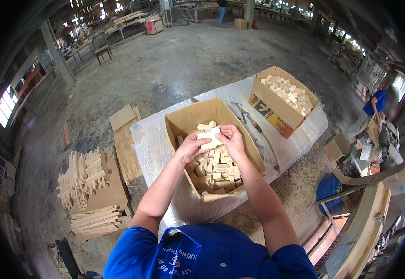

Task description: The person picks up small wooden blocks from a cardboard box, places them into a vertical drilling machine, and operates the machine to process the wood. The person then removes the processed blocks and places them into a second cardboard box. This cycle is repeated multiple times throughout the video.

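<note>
I see stacked pale wooden slats (84, 176) on floor at left. My left hand (190, 148) and right hand (232, 139) both pinch small pale wooden block (210, 138) over open brown cardboard box (184, 122) on plastic-covered worktop (151, 144). Box roughly half full, I judge. Second cardboard box of blocks (283, 100) farther right.

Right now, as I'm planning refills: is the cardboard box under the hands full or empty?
Partly full. The cardboard box holds small wooden blocks heaped toward its near end; its far inner walls show bare.
</note>
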`<action>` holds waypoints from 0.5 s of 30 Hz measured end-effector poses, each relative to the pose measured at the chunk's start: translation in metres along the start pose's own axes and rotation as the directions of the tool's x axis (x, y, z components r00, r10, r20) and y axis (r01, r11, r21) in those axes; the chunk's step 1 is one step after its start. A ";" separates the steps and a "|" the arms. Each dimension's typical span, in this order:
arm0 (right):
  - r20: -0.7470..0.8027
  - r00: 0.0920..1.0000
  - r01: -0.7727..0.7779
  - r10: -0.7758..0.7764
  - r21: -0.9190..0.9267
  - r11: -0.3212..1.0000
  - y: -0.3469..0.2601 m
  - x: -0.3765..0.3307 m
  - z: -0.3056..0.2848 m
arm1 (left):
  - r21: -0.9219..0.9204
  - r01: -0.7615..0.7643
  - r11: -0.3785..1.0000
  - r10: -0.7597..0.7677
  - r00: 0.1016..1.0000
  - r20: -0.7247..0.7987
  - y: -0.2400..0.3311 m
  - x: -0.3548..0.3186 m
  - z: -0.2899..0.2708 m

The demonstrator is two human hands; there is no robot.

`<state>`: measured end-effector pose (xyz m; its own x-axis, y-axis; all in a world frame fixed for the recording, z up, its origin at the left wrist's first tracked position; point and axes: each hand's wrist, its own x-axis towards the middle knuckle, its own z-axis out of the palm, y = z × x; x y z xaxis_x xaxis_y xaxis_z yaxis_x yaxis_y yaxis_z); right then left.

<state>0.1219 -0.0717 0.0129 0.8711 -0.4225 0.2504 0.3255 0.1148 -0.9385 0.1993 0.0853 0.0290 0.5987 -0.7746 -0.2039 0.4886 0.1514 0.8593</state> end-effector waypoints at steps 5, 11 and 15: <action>-0.031 0.996 -0.081 0.079 -0.060 0.995 0.002 0.001 -0.001 | -0.005 0.019 1.000 -0.019 1.000 -0.006 0.002 -0.001 0.001; 0.035 0.999 -0.021 0.031 -0.248 0.969 0.004 -0.004 -0.001 | 0.026 0.014 1.000 -0.012 0.998 -0.062 0.004 -0.006 0.006; 0.133 0.989 -0.046 0.062 -0.119 0.992 0.004 -0.004 0.000 | 0.024 -0.090 0.996 0.092 0.986 -0.141 0.007 -0.004 0.006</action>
<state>0.1198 -0.0695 0.0079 0.9308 -0.2910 0.2213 0.2390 0.0263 -0.9707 0.1968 0.0860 0.0385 0.7245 -0.6632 -0.1881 0.4179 0.2056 0.8849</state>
